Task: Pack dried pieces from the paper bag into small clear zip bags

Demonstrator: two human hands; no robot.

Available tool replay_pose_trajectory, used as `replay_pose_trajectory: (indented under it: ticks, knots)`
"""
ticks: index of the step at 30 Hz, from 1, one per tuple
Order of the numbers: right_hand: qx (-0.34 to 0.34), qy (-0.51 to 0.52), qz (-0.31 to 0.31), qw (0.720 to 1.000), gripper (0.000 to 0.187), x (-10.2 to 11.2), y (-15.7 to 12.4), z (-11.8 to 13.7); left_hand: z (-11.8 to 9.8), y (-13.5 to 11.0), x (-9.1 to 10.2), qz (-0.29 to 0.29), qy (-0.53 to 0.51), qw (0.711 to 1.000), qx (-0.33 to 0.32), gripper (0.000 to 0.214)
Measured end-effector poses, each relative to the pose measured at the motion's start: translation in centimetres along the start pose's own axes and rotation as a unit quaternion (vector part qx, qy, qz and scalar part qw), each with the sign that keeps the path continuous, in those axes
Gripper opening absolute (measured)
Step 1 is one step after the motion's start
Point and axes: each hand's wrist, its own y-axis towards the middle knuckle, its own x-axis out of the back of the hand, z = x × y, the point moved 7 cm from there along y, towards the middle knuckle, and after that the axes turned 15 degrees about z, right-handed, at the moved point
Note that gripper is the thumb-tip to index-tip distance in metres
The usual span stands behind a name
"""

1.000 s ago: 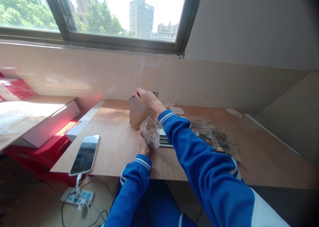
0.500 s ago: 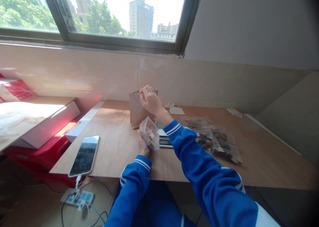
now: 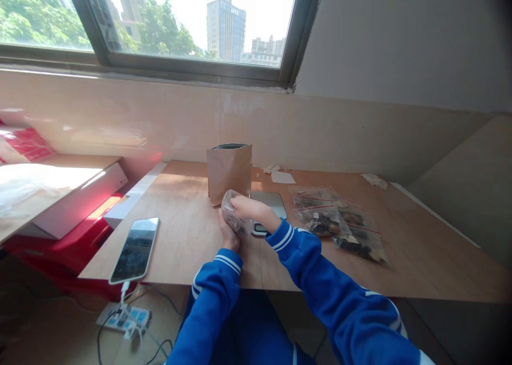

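Note:
A clear plastic bag (image 3: 229,211) with small dark contents is held low in front of a brown kraft paper bag (image 3: 229,174). The kraft bag stands upright on the plywood table (image 3: 180,221), its dark-lined mouth open. My left hand (image 3: 229,233) cradles the clear bag from below. My right hand (image 3: 248,207) reaches across from the right, its fingers closed on the clear bag. Neither hand touches the kraft bag. A digital kitchen scale (image 3: 269,205) lies just right of my right hand, partly hidden by it.
Several zip-top bags of dark pieces (image 3: 338,225) lie on the table to the right. A smartphone (image 3: 135,250) with a cable lies at the near left edge. A power strip (image 3: 124,318) sits on the floor below. A wall and window stand behind the table.
My right hand has come off the kraft bag's top edge and moved down onto the clear bag. My right arm has drawn back, uncovering the scale. My left hand has barely moved.

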Motion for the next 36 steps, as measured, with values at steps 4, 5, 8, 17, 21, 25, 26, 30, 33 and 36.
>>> replay_pose_trajectory:
  ticks: [4, 5, 8, 17, 21, 25, 26, 30, 33, 36]
  knots:
    - [0.034, 0.011, -0.106, 0.994, 0.021, 0.1, 0.2, -1.2, 0.0, -0.4, -0.9, 0.027, 0.028, 0.999, 0.022, 0.051]
    - [0.03, 0.023, -0.125, 0.991, 0.024, 0.1, 0.1, -1.6, 0.2, -0.5, -1.1, 0.034, 0.044, 0.998, 0.04, 0.055]
    - [0.021, 0.063, -0.154, 0.986, 0.025, 0.0, -0.1, -2.8, 0.8, -0.7, -1.0, 0.036, 0.101, 0.99, 0.091, 0.068]
    - [0.076, 0.093, -0.053, 0.991, 0.018, -1.5, 0.6, -2.8, 1.6, -0.4, 1.0, -0.004, 0.152, 0.983, 0.098, 0.072]
    - [0.096, 0.16, -0.026, 0.982, 0.015, -1.6, 0.2, -3.0, 1.0, -0.2, 1.1, 0.0, 0.158, 0.986, 0.047, 0.063]
    - [0.083, 0.187, -0.048, 0.978, 0.012, -1.6, 0.1, -3.8, 0.8, 0.1, 1.4, -0.014, 0.154, 0.988, 0.032, 0.054]
    - [0.088, 0.195, -0.052, 0.975, 0.01, -1.7, 0.2, -4.0, 0.8, 0.1, 1.5, -0.021, 0.154, 0.988, 0.025, 0.052]
    - [0.115, 0.23, -0.036, 0.966, 0.016, -2.3, 0.5, -4.3, 0.4, 0.3, 1.6, -0.033, 0.171, 0.985, -0.012, 0.049]
    - [0.125, 0.238, 0.021, 0.963, 0.021, -2.8, 0.4, -3.9, -0.2, 0.3, 1.3, -0.027, 0.208, 0.976, -0.048, 0.048]
    - [0.126, 0.208, 0.044, 0.969, 0.018, -2.6, -0.1, -3.1, -0.6, 0.2, 1.0, -0.019, 0.236, 0.969, -0.065, 0.042]
